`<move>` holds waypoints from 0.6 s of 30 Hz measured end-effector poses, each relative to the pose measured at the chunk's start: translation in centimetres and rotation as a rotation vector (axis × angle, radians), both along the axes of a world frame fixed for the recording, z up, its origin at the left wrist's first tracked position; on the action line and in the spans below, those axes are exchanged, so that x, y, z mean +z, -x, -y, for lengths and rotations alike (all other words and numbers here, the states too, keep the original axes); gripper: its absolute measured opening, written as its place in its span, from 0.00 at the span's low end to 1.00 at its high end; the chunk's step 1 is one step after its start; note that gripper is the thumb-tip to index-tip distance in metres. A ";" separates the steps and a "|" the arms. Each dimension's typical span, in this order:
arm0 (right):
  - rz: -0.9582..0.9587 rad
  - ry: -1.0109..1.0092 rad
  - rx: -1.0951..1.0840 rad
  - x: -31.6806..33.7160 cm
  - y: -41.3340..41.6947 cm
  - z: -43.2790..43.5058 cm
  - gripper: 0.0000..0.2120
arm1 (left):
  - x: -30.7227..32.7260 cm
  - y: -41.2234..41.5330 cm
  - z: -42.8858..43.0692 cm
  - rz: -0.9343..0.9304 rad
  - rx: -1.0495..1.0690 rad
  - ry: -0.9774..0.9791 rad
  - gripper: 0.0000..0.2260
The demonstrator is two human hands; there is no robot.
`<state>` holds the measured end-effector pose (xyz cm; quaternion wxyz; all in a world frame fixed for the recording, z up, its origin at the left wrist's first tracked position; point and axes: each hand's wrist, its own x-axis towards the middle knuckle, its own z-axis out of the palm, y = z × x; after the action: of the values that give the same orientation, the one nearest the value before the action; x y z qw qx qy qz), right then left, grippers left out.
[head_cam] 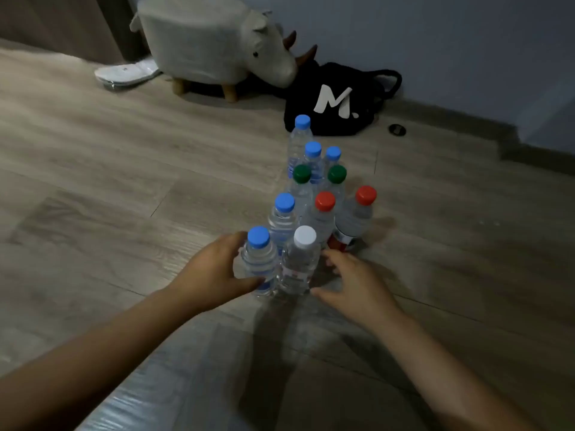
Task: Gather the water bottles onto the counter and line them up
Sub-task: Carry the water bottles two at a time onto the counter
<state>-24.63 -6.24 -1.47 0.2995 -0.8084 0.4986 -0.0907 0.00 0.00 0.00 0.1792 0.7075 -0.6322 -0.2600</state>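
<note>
Several clear water bottles stand upright in a tight cluster on the wooden floor [124, 181], with blue, green, red and white caps. My left hand [214, 272] grips the nearest blue-capped bottle [259, 262] from its left side. Beside it stands the white-capped bottle [300, 262]. My right hand [354, 281] hovers just right of that bottle with fingers spread and loosely curved, holding nothing. Behind stand two red-capped bottles [323, 213] [357, 216], two green-capped bottles [301, 181] and more blue-capped ones [300, 135].
A grey rhino-shaped footstool [211, 42] stands at the back by the wall. A black bag with a white "M." [336, 101] lies just behind the bottles. A small black ring [397, 130] and white slippers [124, 73] lie on the floor.
</note>
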 end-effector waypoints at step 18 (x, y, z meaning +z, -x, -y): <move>0.311 -0.144 -0.152 -2.4 -2.2 0.8 0.30 | -1.5 0.8 1.1 -0.205 0.083 0.084 0.27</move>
<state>-22.45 -7.01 -3.83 0.4222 -0.7212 0.5110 -0.2011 -0.76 -1.06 -1.50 0.2831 0.6945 -0.5912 -0.2966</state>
